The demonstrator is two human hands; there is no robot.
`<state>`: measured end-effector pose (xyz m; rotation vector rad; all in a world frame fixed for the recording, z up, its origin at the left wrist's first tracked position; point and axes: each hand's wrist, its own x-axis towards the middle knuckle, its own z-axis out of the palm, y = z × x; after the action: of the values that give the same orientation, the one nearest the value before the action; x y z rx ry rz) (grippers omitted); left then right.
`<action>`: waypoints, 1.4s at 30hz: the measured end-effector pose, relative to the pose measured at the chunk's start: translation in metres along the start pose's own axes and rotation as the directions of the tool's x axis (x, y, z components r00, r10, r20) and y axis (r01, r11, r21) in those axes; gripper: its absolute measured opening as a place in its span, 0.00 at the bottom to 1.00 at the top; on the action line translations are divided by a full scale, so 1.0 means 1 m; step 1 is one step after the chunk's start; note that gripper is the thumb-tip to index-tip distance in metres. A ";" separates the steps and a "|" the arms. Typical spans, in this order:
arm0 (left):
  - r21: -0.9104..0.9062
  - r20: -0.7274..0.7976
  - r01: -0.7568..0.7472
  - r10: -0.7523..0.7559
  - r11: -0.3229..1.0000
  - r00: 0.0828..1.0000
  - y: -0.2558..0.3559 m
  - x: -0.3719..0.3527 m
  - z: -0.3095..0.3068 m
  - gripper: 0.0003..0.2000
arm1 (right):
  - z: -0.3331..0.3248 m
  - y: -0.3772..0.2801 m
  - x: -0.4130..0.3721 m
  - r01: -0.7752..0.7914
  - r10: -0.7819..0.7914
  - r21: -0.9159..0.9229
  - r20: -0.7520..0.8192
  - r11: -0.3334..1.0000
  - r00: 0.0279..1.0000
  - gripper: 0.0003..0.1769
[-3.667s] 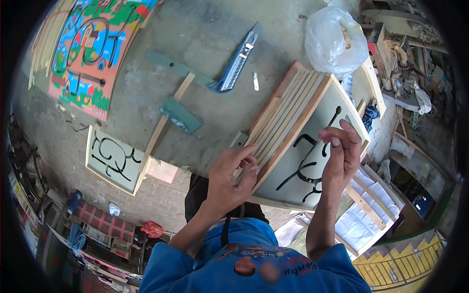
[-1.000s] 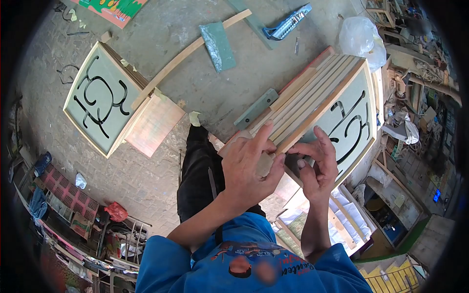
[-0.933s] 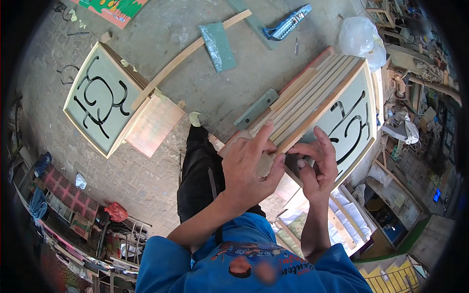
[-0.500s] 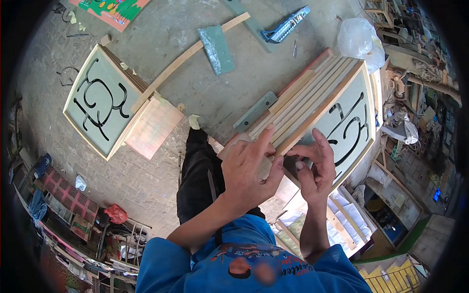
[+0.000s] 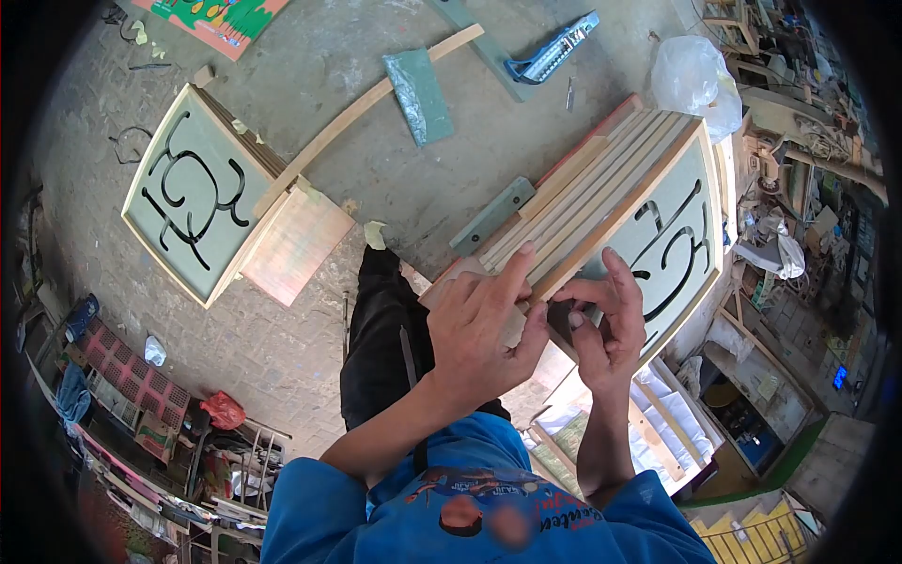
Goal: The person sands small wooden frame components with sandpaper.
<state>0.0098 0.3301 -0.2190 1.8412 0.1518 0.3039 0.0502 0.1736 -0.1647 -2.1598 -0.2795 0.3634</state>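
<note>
Placing the left hand (image 5: 481,329) at the near end of the panel stack (image 5: 587,193), we had its fingers partly spread. Rightward, the right hand (image 5: 611,334) had curled, slightly open fingers beside the end panel (image 5: 683,221). Neither hand's grip was discernible.

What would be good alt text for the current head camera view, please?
A person's bare left hand and right hand are at the near end of a stack of thin wooden frames, its pale green face marked with black curves. Beyond lies a translucent plastic bag; another green-faced stack is at left.
</note>
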 end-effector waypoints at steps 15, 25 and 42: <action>-0.031 0.012 0.065 -0.065 0.997 0.998 0.002 -0.002 -0.001 0.36 | 0.007 -0.008 0.015 -0.308 0.262 -0.112 -0.305 0.945 0.916 0.09; -0.050 0.020 0.085 -0.084 0.995 0.996 0.001 -0.003 -0.001 0.36 | -0.003 -0.037 0.025 -0.616 0.649 0.317 0.004 0.721 0.761 0.13; -0.023 -0.008 0.016 -0.016 1.000 1.000 -0.003 0.000 -0.001 0.35 | 0.006 -0.037 0.026 -0.670 0.701 0.306 0.012 0.676 0.713 0.12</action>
<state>0.0100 0.3321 -0.2214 1.8157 0.1681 0.3015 0.0695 0.2080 -0.1414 -1.9030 0.6556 0.6634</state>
